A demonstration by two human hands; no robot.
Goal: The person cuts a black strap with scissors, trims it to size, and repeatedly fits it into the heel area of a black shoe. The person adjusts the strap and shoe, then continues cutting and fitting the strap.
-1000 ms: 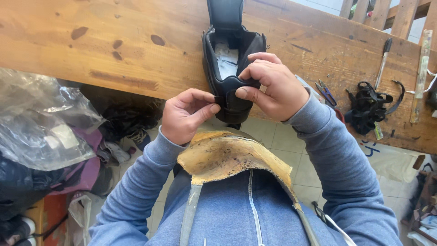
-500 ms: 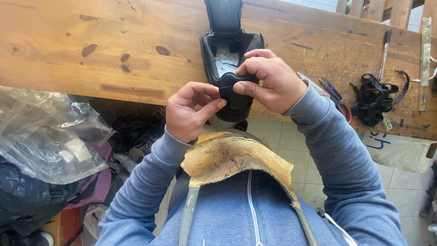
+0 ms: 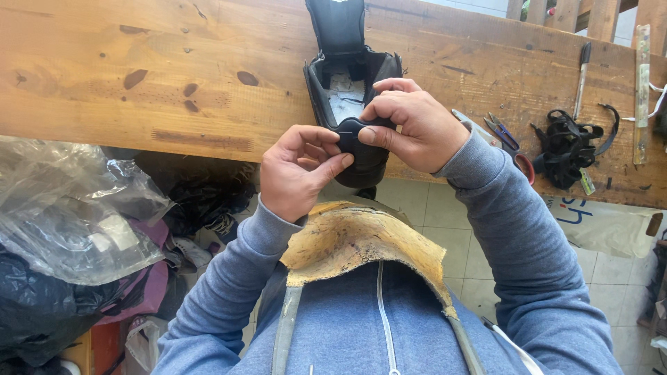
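Both the left hand (image 3: pixel 302 170) and right hand (image 3: pixel 410 125) pinch the heel edge of a black shoe upper (image 3: pixel 347 83) lying on the wooden counter (image 3: pixel 153 76).

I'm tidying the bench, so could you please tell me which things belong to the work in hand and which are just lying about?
In hand:
black shoe upper
left hand and right hand, both pinching its heel edge

Lying about:
scissors
bundle of black straps
pen
clear plastic bag

Knotty pine-plank tabletop (image 3: pixel 139 76): bare wood, matt, scuffed. Black shoe upper (image 3: pixel 351 83): matt leather-like skin, fabric lining. Tan apron bib (image 3: pixel 361 239): rough, cracked hide. Clear plastic bag (image 3: pixel 69 208): glossy, crinkled.
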